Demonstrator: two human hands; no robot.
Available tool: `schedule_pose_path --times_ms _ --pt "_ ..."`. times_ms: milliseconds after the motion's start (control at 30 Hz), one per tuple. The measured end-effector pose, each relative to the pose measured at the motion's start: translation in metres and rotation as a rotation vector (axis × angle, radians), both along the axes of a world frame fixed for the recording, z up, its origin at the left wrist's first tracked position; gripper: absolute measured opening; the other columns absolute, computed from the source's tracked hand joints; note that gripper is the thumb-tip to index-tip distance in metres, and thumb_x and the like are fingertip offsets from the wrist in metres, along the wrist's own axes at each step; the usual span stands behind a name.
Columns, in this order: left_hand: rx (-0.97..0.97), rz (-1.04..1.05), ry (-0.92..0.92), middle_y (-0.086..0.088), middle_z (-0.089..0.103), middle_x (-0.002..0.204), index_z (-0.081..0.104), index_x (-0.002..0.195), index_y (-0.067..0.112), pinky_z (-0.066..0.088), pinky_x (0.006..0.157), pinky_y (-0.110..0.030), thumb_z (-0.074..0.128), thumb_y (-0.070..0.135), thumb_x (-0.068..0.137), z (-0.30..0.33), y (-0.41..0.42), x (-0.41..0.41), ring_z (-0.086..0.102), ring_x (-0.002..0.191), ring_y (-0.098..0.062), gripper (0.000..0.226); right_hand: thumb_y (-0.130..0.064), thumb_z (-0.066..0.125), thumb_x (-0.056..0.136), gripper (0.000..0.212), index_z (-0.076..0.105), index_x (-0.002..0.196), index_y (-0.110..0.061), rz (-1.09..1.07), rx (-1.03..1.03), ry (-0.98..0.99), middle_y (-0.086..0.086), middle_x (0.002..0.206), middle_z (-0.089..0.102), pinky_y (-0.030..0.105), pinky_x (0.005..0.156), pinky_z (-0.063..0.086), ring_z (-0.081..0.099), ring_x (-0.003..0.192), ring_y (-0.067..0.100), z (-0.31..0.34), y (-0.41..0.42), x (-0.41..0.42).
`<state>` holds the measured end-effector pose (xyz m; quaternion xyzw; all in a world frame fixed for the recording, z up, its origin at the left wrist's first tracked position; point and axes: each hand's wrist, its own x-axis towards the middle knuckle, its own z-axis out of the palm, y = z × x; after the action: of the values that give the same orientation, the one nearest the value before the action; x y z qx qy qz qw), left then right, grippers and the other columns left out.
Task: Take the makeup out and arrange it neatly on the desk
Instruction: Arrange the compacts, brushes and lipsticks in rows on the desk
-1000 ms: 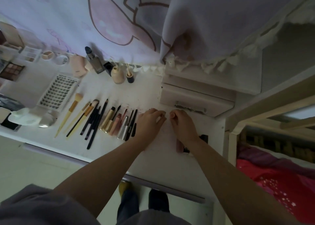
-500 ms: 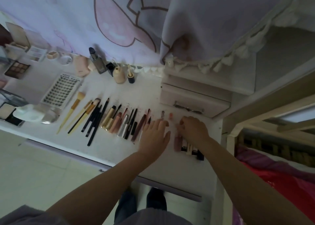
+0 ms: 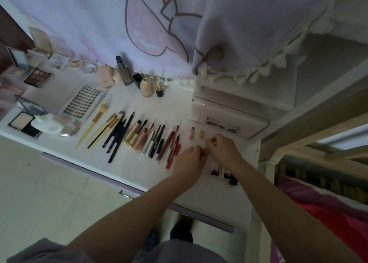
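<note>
A person is leaning over a white worktop (image 3: 59, 95), both bare forearms reaching in from the near edge. The left hand (image 3: 189, 159) is resting palm-down beside the right end of a row of makeup, its fingers (image 3: 196, 149) curled loosely; whether they are pinching anything cannot be told. The right hand (image 3: 223, 149) is lying just beside it, fingers bent inward toward the left hand, and what they are grasping, if anything, is hidden. The row of brushes, pencils and tubes (image 3: 135, 135) is lying side by side across the middle of the worktop, running from wooden-handled brushes (image 3: 93, 123) on the left to a red pencil (image 3: 173, 153) touching the left hand. Two small pale tubes (image 3: 197, 134) are standing just beyond the hands, and several more tubes (image 3: 223, 171) are lying beneath the right wrist. Farther back, a dark bottle (image 3: 123, 71), a beige bottle (image 3: 147, 87) and a small dark-based bottle (image 3: 159, 88) are standing near the hanging curtain (image 3: 119, 23). A tray of false lashes (image 3: 83, 101), open palettes (image 3: 37, 76) and a powder compact (image 3: 22, 121) are occupying the left side. A small drawer unit (image 3: 229, 115) is sitting at the right, far of the hands.
</note>
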<state>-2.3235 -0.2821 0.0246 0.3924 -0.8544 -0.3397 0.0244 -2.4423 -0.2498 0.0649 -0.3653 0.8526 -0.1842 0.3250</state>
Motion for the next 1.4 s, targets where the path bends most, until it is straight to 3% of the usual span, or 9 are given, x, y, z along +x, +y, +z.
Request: schedule_pose_path --times_ms 200,333,433,567,700,867,1100,1267,1400 --pt "0.128 -0.213 0.053 -0.005 0.058 0.087 0.046 0.107 0.009 0.035 0.06 -0.029 0.039 0.031 0.1 0.048 -0.011 0.027 0.051 0.072 -0.019 0.024 -0.048 0.037 0.097 0.048 0.058 0.074 -0.012 0.141 0.094 -0.07 0.0 0.063 0.052 0.026 0.057 0.037 0.05 0.06 0.014 0.032 0.012 0.013" --pt "0.186 -0.251 0.1 0.011 0.047 0.074 0.05 0.102 0.014 0.031 0.057 -0.021 0.039 0.03 0.1 0.08 -0.026 0.045 0.044 0.063 -0.003 0.019 -0.044 0.039 0.098 0.043 0.055 0.069 -0.017 0.098 -0.144 -0.235 -0.017 0.061 0.042 0.021 0.05 0.032 0.042 0.044 0.0 0.057 0.015 0.029" --pt "0.202 -0.285 0.14 0.011 0.045 0.07 0.048 0.095 0.018 0.034 0.054 -0.018 0.04 0.028 0.1 0.103 -0.035 0.057 0.043 0.059 0.0 0.014 -0.037 0.04 0.099 0.035 0.053 0.076 -0.014 0.038 -0.295 -0.312 -0.012 0.05 0.049 0.02 0.046 0.033 0.038 0.038 -0.001 0.07 0.018 0.043" --pt "0.263 -0.274 0.248 0.007 0.05 0.068 0.051 0.085 0.023 0.037 0.053 -0.013 0.039 0.028 0.1 0.126 -0.042 0.068 0.046 0.057 -0.005 0.02 -0.028 0.041 0.1 0.028 0.056 0.087 -0.008 0.071 -0.457 -0.309 -0.014 0.052 0.052 0.015 0.046 0.033 0.04 0.043 -0.001 0.088 0.02 0.055" --pt "0.079 -0.304 0.249 0.014 0.052 0.072 0.056 0.099 0.018 0.037 0.057 -0.006 0.046 0.027 0.098 0.141 -0.053 0.079 0.048 0.063 0.003 0.014 -0.029 0.04 0.1 0.019 0.055 0.099 -0.019 0.184 -0.427 -0.377 -0.005 0.072 0.061 0.02 0.054 0.043 0.053 0.059 0.005 0.11 0.02 0.056" --pt "-0.093 -0.361 0.242 0.006 0.055 0.081 0.055 0.105 0.012 0.037 0.061 -0.015 0.051 0.031 0.095 0.152 -0.059 0.092 0.051 0.07 -0.008 0.022 -0.049 0.035 0.097 0.047 0.061 0.076 -0.015 0.176 -0.242 -0.336 -0.006 0.051 0.051 0.019 0.044 0.033 0.041 0.044 0.008 0.133 0.015 0.054" --pt "-0.125 -0.325 0.25 0.01 0.051 0.072 0.057 0.101 0.011 0.035 0.055 -0.017 0.05 0.034 0.095 0.159 -0.065 0.1 0.046 0.061 -0.003 0.024 -0.036 0.056 0.092 0.021 0.059 0.107 -0.021 0.173 -0.319 -0.5 0.005 0.096 0.068 0.022 0.063 0.05 0.062 0.08 0.012 0.136 0.017 0.055" --pt "-0.149 -0.381 0.212 0.006 0.054 0.079 0.055 0.105 0.013 0.037 0.06 -0.018 0.05 0.033 0.095 0.16 -0.064 0.096 0.048 0.067 -0.008 0.023 -0.045 0.041 0.097 0.043 0.065 0.102 -0.01 0.145 -0.239 -0.446 -0.004 0.066 0.063 0.02 0.056 0.043 0.053 0.057 0.007 0.138 0.018 0.056" --pt "-0.119 -0.357 0.212 0.011 0.05 0.073 0.055 0.104 0.014 0.037 0.058 -0.018 0.049 0.034 0.095 0.159 -0.066 0.095 0.047 0.063 -0.003 0.023 -0.035 0.055 0.092 0.025 0.058 0.109 -0.018 0.146 -0.3 -0.543 0.006 0.098 0.068 0.023 0.07 0.049 0.061 0.084 0.013 0.137 0.02 0.054"
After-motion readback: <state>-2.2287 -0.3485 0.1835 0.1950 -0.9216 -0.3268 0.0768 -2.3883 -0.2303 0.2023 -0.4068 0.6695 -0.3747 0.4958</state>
